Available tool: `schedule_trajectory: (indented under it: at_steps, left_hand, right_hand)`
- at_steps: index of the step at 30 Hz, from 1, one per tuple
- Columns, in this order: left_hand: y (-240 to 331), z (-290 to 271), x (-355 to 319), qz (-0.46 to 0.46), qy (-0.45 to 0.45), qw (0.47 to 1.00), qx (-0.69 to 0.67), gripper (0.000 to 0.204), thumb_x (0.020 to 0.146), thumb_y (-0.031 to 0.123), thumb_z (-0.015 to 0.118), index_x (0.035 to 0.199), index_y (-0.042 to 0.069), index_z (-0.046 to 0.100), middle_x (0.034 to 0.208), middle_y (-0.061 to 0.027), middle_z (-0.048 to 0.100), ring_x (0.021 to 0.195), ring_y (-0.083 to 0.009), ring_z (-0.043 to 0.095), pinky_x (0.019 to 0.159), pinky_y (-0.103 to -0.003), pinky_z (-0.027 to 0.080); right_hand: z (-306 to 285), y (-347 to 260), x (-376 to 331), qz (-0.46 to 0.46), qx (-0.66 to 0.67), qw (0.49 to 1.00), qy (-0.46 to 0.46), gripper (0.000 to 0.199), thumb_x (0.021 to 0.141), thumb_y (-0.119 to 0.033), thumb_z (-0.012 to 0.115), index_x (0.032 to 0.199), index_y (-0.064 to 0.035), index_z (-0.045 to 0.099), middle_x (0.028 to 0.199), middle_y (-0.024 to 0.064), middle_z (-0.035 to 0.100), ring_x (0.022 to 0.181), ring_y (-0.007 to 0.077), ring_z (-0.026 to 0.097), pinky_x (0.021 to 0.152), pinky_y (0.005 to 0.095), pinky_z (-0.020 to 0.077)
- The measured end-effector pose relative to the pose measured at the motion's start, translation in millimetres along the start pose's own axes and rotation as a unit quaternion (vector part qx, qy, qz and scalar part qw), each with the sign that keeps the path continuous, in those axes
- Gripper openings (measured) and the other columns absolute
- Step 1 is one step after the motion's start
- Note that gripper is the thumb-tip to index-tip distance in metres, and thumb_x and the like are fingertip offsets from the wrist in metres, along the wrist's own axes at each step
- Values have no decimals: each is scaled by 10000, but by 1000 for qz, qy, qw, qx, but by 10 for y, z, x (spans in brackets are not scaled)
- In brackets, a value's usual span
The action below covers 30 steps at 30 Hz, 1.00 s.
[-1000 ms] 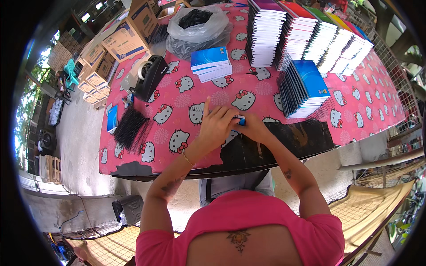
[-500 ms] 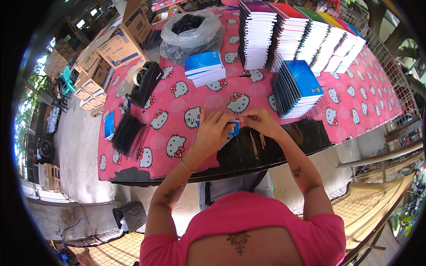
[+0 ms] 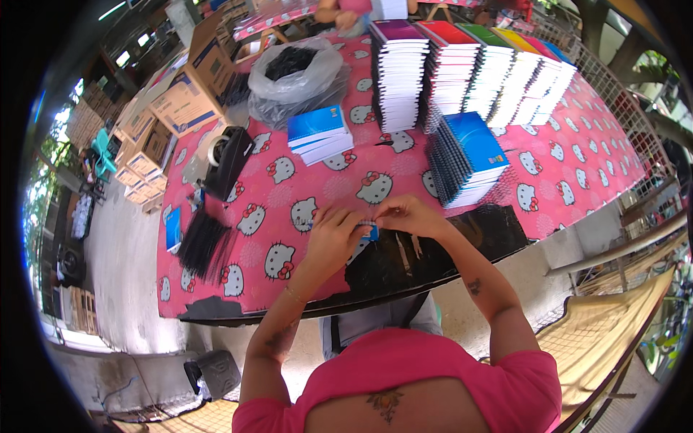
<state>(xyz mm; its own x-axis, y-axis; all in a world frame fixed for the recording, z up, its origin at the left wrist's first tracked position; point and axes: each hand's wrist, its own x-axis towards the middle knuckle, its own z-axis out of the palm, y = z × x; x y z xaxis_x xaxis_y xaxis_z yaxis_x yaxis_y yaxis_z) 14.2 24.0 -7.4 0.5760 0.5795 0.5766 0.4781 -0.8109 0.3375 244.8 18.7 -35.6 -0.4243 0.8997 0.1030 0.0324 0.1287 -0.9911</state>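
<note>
Head view: fingertips of the left hand (image 3: 333,234) and right hand (image 3: 408,215) pinch shut together on a small blue item (image 3: 372,232) just above the pink cartoon-cat tablecloth (image 3: 563,173). Work looks midway: a spiral notebook stack (image 3: 465,155) and blue booklets (image 3: 319,133) sit finished, loose black strips (image 3: 202,242) remain. Behind, a clear plastic bag (image 3: 296,83) holds dark pieces.

Left hand (image 3: 333,234) and right hand (image 3: 406,214) pinch a small blue item (image 3: 372,232) — above the pink tablecloth (image 3: 577,173).

A small blue item (image 3: 372,232), mostly hidden, sits pinched between both hands above the table's near edge.
</note>
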Motion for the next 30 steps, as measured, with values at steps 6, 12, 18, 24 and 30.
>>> schedule_trajectory:
  at_steps: [6, 12, 18, 24, 30]
  left_hand:
    - [25, -83, 0, -2, -41, 999, 14, 220, 829, 191, 746, 975, 51, 660, 865, -100, 636, 862, -321, 617, 822, -437, 463]
    - [171, -157, 186, -67, -71, 995, 20, 218, 860, 95, 695, 1062, 30, 647, 943, -113, 673, 837, -289, 662, 741, -386, 521]
    - [823, -285, 1196, -57, 64, 944, -318, 299, 955, 184, 656, 1221, 50, 626, 1193, -164, 631, 977, -276, 659, 756, -374, 530]
    - [745, 205, 2335, 56, 47, 954, -291, 284, 926, 211, 673, 1187, 102, 689, 1062, -113, 624, 1056, -284, 598, 887, -364, 472]
    - [432, 1070, 2300, 118, 173, 977, 49, 354, 912, 371, 663, 1154, 113, 688, 1211, -145, 616, 1158, -373, 532, 1012, -440, 397]
  right_hand:
    - [114, -92, 9, -48, -105, 992, 53, 124, 845, -104, 725, 890, -27, 639, 816, 46, 661, 761, 122, 650, 677, 274, 506]
    - [360, -365, -84, -124, -183, 932, 289, 196, 795, -91, 739, 937, -32, 617, 873, 124, 631, 764, 249, 658, 640, 351, 501]
    - [403, -1308, -634, -192, -65, 900, 386, 578, 905, -87, 680, 1437, -27, 461, 1305, 132, 589, 1181, 247, 579, 951, 346, 493]
    - [-938, -1709, -854, -115, 14, 943, 313, 599, 964, -96, 587, 1499, 35, 353, 1195, 150, 661, 1105, 171, 616, 972, 323, 482]
    - [-1436, -1173, -853, -15, -330, 854, 402, 434, 919, -178, 688, 1322, -39, 609, 1201, 198, 672, 1101, 325, 645, 941, 374, 486]
